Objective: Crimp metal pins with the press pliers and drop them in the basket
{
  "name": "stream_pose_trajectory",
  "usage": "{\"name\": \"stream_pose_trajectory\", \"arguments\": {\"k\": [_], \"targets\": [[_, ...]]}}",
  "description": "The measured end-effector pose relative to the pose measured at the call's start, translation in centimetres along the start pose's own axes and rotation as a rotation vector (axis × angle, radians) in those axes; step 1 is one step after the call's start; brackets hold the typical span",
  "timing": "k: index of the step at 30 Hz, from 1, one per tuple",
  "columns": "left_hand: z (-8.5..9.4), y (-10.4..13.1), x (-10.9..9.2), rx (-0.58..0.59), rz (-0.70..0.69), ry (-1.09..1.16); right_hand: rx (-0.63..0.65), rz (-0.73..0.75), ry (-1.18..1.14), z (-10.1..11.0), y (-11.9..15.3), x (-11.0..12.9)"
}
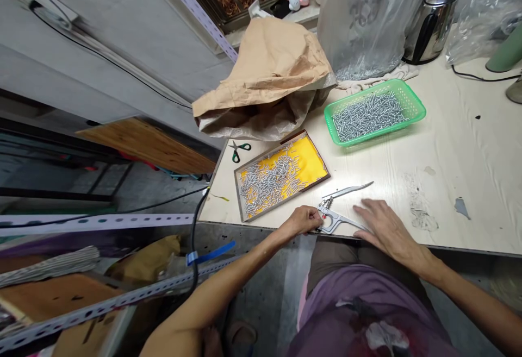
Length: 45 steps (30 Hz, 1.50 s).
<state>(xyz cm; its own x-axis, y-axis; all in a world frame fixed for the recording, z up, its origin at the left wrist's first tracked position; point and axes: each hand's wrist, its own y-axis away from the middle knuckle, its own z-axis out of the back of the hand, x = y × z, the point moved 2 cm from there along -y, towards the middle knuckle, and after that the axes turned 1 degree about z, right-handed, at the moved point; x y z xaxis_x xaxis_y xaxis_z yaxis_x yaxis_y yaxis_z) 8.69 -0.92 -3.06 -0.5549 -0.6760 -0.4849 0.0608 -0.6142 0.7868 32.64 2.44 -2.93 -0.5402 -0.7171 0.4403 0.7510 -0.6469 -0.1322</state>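
Note:
A silver hand plier tool [341,211] lies open on the pale table [448,150] near its front edge. My left hand [302,220] pinches the tool's jaw end with closed fingers. My right hand [385,227] rests flat, fingers spread, on the lower handle of the tool. Beyond my left hand sits a yellow-lined tray [312,161] with several small silver metal pieces [265,180] spread over its left part.
A green basket [414,108] of the same metal pieces stands further back. Behind it are a brown paper sack [269,74], a clear plastic bag [362,20] and a steel kettle [432,20]. Green-handled scissors [240,149] lie by the tray. Perforated metal rails [101,305] lie at lower left.

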Motion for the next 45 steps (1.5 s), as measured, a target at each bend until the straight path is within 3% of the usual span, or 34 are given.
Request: {"name": "stream_pose_trajectory", "arguments": {"k": [8, 22, 25, 29, 31, 35, 38, 45], "targets": [[-0.2, 0.2, 0.1, -0.007, -0.006, 0.007, 0.192, 0.001, 0.224, -0.7, -3.2, -2.0], [-0.4, 0.2, 0.2, -0.01, -0.003, -0.035, 0.095, 0.035, 0.156, 0.4, -2.1, -0.5], [-0.3, 1.1, -0.1, -0.056, -0.015, -0.154, 0.07, 0.05, 0.104, 0.5, -2.0, -0.2], [-0.9, 3.1, -1.4, -0.373, -0.231, -0.514, 0.055, 0.059, 0.011, 0.9, -1.6, 0.2], [-2.0, 3.7, -2.3, -0.442, -0.394, -0.648, 0.034, 0.064, -0.022, 1.0, -1.5, 0.5], [-4.3, 2.5, -4.6, -0.349, -0.732, -0.757, 0.003, 0.059, -0.024, 0.7, -1.3, 0.6], [-5.0, 0.8, -5.9, -0.258, -0.892, -0.763, 0.0, 0.054, 0.015, 0.3, -1.0, 0.3], [-5.0, -0.2, -6.6, -0.211, -0.921, -0.933, -0.006, -0.044, 0.103, 0.2, 0.2, -0.4]]}}
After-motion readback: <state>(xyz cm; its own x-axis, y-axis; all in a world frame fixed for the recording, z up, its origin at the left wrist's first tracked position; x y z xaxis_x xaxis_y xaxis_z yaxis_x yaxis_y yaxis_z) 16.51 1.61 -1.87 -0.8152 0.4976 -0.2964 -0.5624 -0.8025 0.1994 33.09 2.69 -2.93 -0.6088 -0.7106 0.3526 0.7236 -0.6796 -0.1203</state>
